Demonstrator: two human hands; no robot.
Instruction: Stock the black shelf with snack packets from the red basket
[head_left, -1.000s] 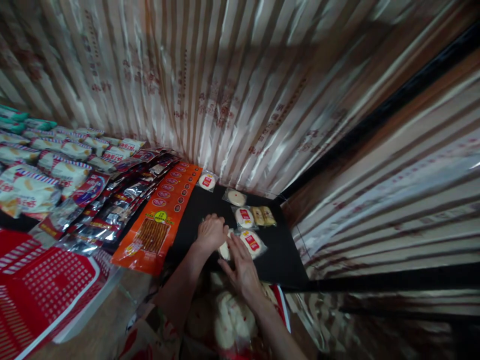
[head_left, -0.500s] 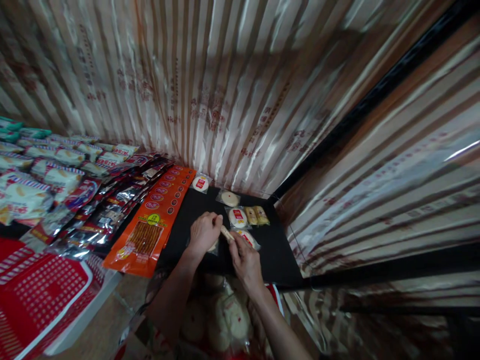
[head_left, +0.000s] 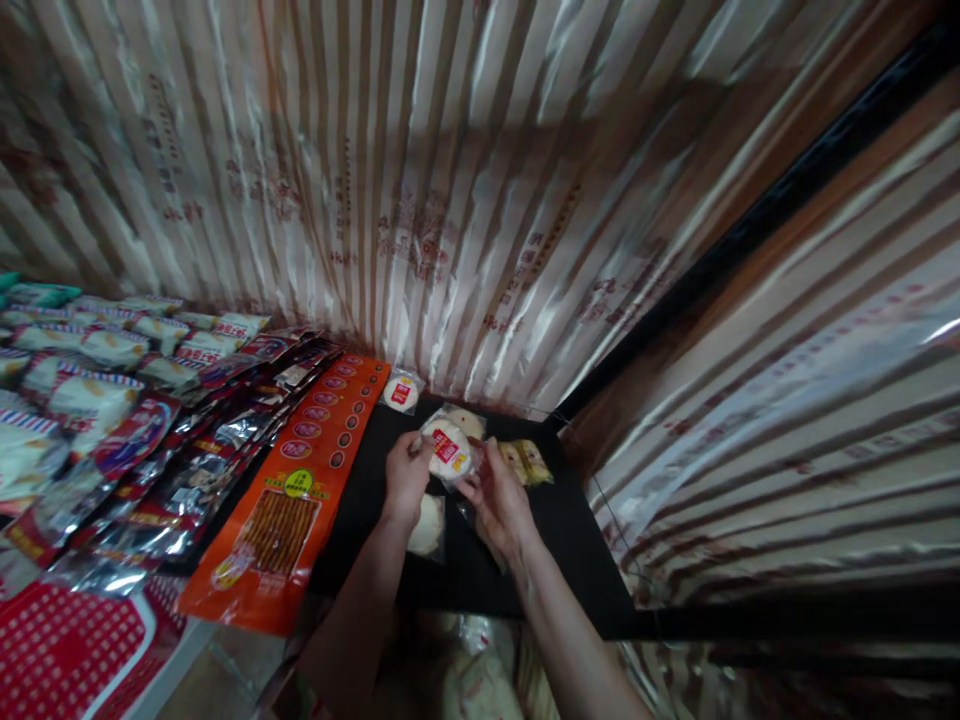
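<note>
Both hands hold one clear packet with a round white cake and a red label (head_left: 448,452) above a black shelf (head_left: 570,540). My left hand (head_left: 406,478) pinches its left edge; my right hand (head_left: 496,498) grips its right side. Under the left wrist lies another round white cake packet (head_left: 427,526) on the shelf. Behind the held packet sit a pale round cake packet (head_left: 469,421), a red-labelled one (head_left: 400,392) near the wall, and a packet of yellowish pieces (head_left: 526,461) to the right.
Long orange snack packets (head_left: 300,470) lie left of the black shelf, then silver and red packets (head_left: 187,460) and white bagged snacks (head_left: 90,400). A red perforated basket (head_left: 67,660) is at lower left. Striped shiny curtain (head_left: 420,180) forms the back wall. A bag of more cakes (head_left: 472,680) sits below.
The hands lifted a red-labelled cake packet off the shelf and now hold it up between them, farther back; the packets earlier by the right hand no longer show; the view tilted slightly.
</note>
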